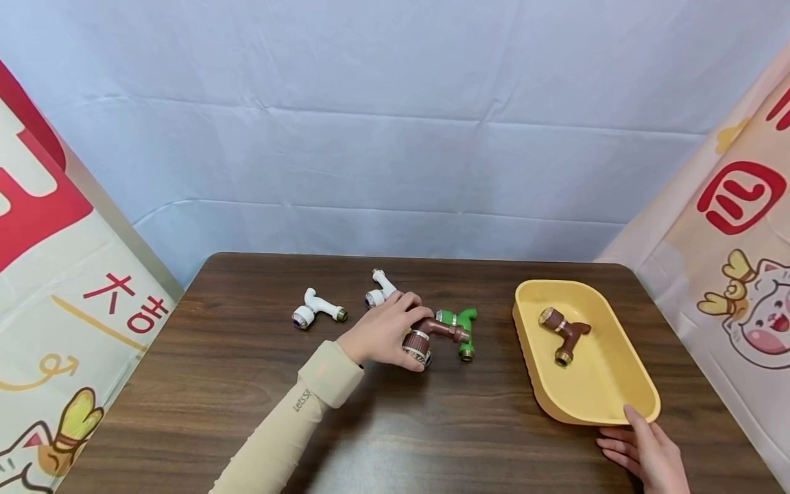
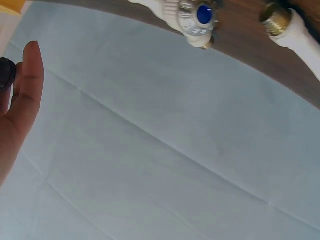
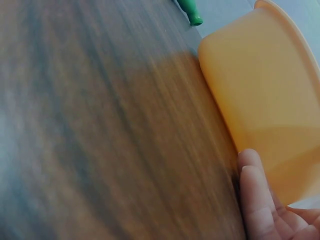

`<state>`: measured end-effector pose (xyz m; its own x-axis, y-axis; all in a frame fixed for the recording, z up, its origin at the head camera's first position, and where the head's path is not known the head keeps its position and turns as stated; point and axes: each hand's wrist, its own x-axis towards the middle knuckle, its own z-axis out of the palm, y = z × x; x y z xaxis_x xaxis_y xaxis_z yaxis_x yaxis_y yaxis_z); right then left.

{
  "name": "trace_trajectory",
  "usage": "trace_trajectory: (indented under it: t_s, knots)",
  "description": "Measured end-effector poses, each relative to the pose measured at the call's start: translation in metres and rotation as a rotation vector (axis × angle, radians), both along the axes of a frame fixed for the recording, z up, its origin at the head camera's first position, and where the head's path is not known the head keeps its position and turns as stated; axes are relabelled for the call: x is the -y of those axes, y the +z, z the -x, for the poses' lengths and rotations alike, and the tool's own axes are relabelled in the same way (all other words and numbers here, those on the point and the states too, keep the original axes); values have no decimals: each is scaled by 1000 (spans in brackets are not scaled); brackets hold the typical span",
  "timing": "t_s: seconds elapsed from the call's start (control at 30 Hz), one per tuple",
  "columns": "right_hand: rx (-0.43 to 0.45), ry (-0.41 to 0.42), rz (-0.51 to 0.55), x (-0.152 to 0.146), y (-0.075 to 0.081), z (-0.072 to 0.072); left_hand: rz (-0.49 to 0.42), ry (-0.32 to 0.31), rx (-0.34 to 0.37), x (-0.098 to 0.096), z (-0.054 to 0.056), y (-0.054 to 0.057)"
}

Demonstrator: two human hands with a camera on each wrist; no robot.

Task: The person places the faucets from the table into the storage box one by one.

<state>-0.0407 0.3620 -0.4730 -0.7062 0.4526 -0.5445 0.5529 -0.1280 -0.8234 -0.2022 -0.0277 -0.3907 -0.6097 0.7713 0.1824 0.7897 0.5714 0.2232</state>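
My left hand [image 1: 385, 333] grips a brown faucet [image 1: 420, 339] by its ribbed knob end, above the table, with its threaded outlet pointing right. In the left wrist view only the fingers [image 2: 29, 85] and a dark round end of that faucet [image 2: 6, 74] show. A green faucet [image 1: 467, 335] lies just beyond it, partly hidden. Behind the left hand is a white faucet [image 1: 384, 283], partly covered by it. At the near right corner of a yellow tray [image 1: 617, 391], my right hand [image 1: 657, 453] pinches the rim, thumb on top and fingers along the outer wall.
Inside the tray lies another brown faucet [image 1: 569, 334]. A second white faucet [image 1: 317, 307] with a blue-centred knob rests to the left on the dark wooden table [image 1: 432, 439]. A pale cloth [image 1: 395, 171] hangs behind the table, and printed banners [image 1: 740, 274] stand at both sides.
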Motion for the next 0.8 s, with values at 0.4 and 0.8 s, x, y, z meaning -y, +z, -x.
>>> trace_trajectory:
  t_s: [0.4, 0.8]
  knots:
    - [-3, 3, 5, -2, -1, 1, 22, -38, -10, -24, 3, 10]
    - [-13, 14, 19, -4, -5, 0, 42, -29, -35, -48, 6, 14]
